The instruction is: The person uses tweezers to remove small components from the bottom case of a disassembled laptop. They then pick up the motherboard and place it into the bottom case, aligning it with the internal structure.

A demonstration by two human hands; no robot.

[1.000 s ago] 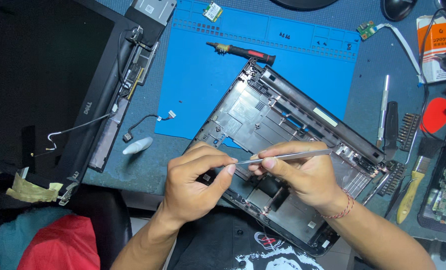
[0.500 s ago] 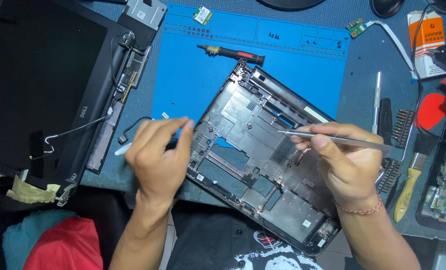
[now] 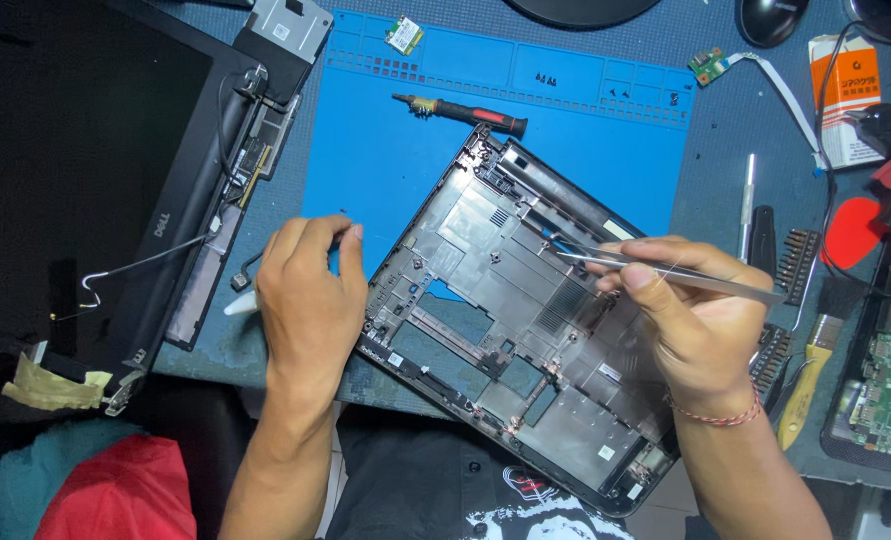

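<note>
**Technician:** Report the position of your right hand.

**Observer:** Your right hand rests over the right portion of the laptop base shell. Its fingers are clamped together on a pair of metal tweezers. The tweezer tips point left, over the upper middle of the shell's interior. I cannot tell whether the tips grip anything.

**Technician:** Report your left hand.

**Observer:** Your left hand lies just beside the shell's left edge, on the blue work mat. The fingers are curled together with the tips pressed down at the mat. Whether they pinch a small part cannot be determined. A small white piece shows beside the hand on its left.

**Technician:** Locate the shell.

**Observer:** The shell lies tilted, partly on the mat, with its lower corner overhanging the table edge toward you.

**Technician:** List adjacent items.

**Observer:** A red-and-black screwdriver lies on the mat above the shell. The detached display panel lies to the left. A rack of driver bits and a yellow-handled brush lie to the right.
</note>
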